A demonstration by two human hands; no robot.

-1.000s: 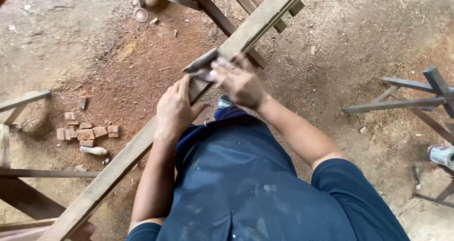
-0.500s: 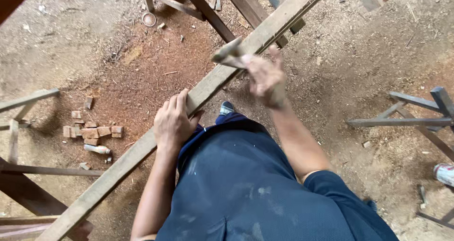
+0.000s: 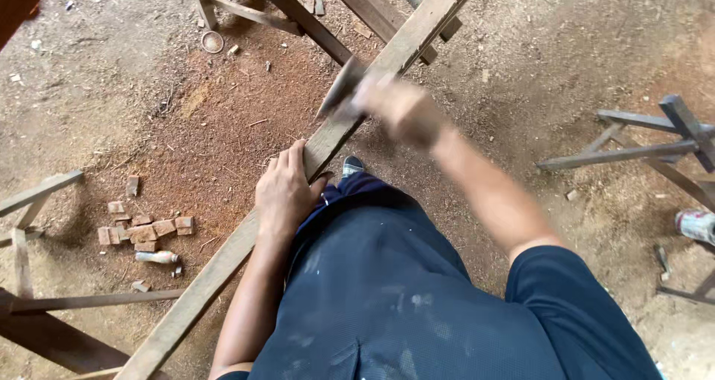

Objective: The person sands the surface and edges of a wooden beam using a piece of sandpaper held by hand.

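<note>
Left hand (image 3: 283,194) lies flat, fingers spread, pressing the long plank (image 3: 328,138) that runs diagonally over the dirt floor (image 3: 112,97). Right hand (image 3: 398,108), blurred, is closed around a dark tool (image 3: 341,89) at the plank's face. Sawdust and small wood blocks (image 3: 141,229) lie left; work on the plank looks midway, extent unclear.

One long plank (image 3: 223,261), two hands, one can (image 3: 696,223), one shoe (image 3: 352,165).

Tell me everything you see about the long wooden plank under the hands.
The long wooden plank is a narrow, weathered grey-brown board that runs diagonally from lower left to upper right above the sawdust-covered ground. The left hand presses flat on it. The right hand, blurred, holds a dark tool against its surface.
</note>
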